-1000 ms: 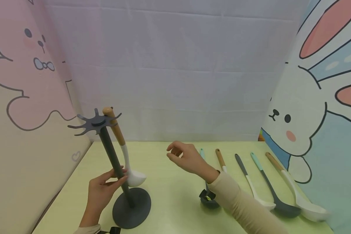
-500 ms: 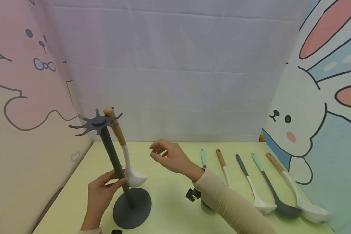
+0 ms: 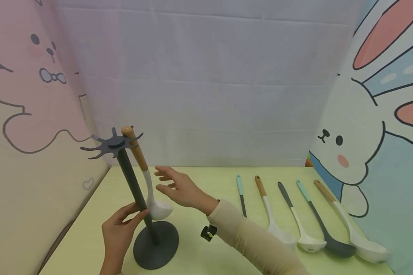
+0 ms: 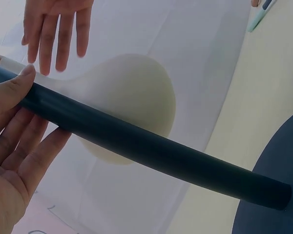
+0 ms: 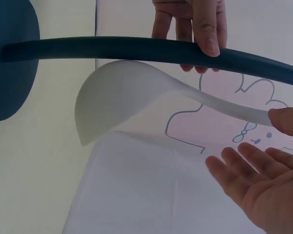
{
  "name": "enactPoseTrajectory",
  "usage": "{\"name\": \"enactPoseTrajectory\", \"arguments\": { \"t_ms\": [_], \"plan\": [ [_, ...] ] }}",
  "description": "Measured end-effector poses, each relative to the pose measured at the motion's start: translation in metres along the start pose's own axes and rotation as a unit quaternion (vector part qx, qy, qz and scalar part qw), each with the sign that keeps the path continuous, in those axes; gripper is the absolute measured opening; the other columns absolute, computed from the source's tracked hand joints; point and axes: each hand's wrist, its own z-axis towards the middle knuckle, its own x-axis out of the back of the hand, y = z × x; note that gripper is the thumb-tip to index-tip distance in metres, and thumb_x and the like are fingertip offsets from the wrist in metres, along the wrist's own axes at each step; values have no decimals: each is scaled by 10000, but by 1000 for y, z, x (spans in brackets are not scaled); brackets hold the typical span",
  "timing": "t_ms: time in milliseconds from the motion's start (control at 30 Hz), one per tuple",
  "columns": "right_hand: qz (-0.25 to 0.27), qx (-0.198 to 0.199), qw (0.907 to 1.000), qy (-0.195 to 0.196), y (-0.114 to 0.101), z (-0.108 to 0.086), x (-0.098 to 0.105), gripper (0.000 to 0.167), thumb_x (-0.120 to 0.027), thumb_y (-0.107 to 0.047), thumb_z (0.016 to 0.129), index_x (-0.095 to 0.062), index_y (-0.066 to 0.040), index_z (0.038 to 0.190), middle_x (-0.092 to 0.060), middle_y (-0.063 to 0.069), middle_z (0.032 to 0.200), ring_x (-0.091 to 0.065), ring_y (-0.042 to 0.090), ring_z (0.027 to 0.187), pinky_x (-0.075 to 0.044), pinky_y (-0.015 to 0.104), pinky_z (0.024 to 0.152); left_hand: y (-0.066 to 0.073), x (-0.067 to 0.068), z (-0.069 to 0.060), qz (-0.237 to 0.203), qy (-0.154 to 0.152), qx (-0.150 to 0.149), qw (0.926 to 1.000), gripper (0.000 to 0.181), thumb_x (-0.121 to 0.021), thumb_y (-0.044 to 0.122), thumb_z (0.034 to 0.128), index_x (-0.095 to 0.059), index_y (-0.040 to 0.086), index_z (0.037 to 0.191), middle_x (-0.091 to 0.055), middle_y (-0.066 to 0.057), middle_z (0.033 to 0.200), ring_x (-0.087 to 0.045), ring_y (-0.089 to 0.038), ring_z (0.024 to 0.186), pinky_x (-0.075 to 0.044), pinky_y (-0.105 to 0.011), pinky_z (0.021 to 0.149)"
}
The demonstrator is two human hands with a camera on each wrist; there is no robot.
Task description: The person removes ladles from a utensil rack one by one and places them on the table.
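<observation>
A white ladle (image 3: 161,210) with a wooden handle hangs by its top from the dark utensil stand (image 3: 130,179), bowl downward. Between thumb and fingers, my left hand (image 3: 119,227) grips the stand's pole low down, beside the ladle bowl; the left wrist view shows the thumb on one side of the pole (image 4: 136,141) and fingers on the other. My right hand (image 3: 184,191), fingers spread and relaxed, is just right of the ladle's white shaft. In the right wrist view its thumb tip overlaps the shaft (image 5: 224,105); whether they touch, I cannot tell.
Several utensils lie in a row on the right of the table: a teal-handled one (image 3: 240,187), a wooden-handled white one (image 3: 266,206), a grey-handled white ladle (image 3: 309,243), a teal-handled black ladle (image 3: 339,248) and a large wooden-handled white one (image 3: 368,248). A cloth backdrop (image 3: 210,114) stands behind.
My right hand has moved left across the table toward the hanging ladle, and its fingers have opened out. The left hand keeps its grip on the pole; the ladle still hangs.
</observation>
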Motion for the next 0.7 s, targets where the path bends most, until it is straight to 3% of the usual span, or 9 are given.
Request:
{"name": "enactPoseTrajectory", "arguments": {
  "t_ms": [300,567,700],
  "plan": [
    [456,60,9988,-179,9,8,-16,471,-538,-75,1031,-397,-33,1479,-583,153,1370,-588,230,1235,-472,241,979,3,-1,-1,56,60,-54,10000,317,-829,-146,690,-752,-60,984,-728,168,872,-687,38,815,-547,-143,660],
    [649,150,9977,91,18,14,-24,367,-573,-39,1005,-531,-21,1370,-660,143,1259,-641,156,1143,-489,222,949,2,-2,-1,-5,70,-202,9998,300,-826,-156,686,-751,-67,963,-736,139,865,-693,28,821,-547,-142,657],
    [967,140,9952,11,21,16,-27,372,-562,-28,1007,-528,-11,1377,-657,154,1266,-639,123,1135,-471,221,971,2,-2,-1,13,97,-234,9997,305,-824,-169,676,-749,-73,955,-730,155,857,-690,33,799,-546,-142,657]
  ]
}}
